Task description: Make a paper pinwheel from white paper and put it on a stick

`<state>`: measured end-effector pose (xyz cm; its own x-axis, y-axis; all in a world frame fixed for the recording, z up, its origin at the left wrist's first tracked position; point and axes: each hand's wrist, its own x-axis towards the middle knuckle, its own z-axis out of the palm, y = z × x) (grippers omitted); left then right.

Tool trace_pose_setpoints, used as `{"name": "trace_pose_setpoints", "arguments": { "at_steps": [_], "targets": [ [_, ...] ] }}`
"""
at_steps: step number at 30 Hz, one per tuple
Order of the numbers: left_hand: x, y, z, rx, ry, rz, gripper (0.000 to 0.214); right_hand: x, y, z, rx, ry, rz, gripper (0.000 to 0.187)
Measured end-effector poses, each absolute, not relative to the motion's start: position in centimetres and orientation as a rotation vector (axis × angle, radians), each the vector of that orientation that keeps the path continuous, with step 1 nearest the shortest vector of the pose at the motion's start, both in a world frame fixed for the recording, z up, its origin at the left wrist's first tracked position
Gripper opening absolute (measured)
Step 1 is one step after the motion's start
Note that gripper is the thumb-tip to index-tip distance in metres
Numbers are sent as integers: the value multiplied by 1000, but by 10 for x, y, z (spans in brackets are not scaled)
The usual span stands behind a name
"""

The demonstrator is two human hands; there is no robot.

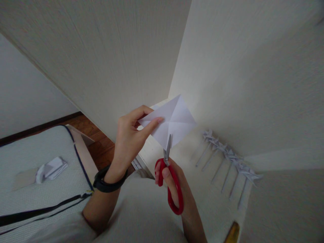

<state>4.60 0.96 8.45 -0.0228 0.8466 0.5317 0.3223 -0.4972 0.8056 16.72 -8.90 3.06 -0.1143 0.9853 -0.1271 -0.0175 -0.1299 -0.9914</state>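
My left hand (131, 136) pinches the left corner of a creased white paper square (174, 121), holding it up in the air in front of a pale wall corner. A black watch band circles that wrist. My right hand (174, 187) grips red-handled scissors (170, 179) from below, fingers through the loops. The short metal blades point upward and meet the paper's lower edge. Fold lines cross the paper diagonally.
Several white paper pinwheels on sticks (227, 162) lie in a row on the pale surface to the right. A grey striped cushion (37, 168) with crumpled paper scraps (50, 168) lies at left. Wooden floor (98, 141) shows between. A yellowish object (232, 233) pokes in at the bottom.
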Motion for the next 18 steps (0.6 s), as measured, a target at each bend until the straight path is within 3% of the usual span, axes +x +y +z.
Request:
{"name": "trace_pose_setpoints", "arguments": {
  "at_steps": [18],
  "targets": [
    [45, 11, 83, 1783, 1199, 1543, 15, 168, -89, 32, -1306, -1208, 1391, 46]
  ]
}}
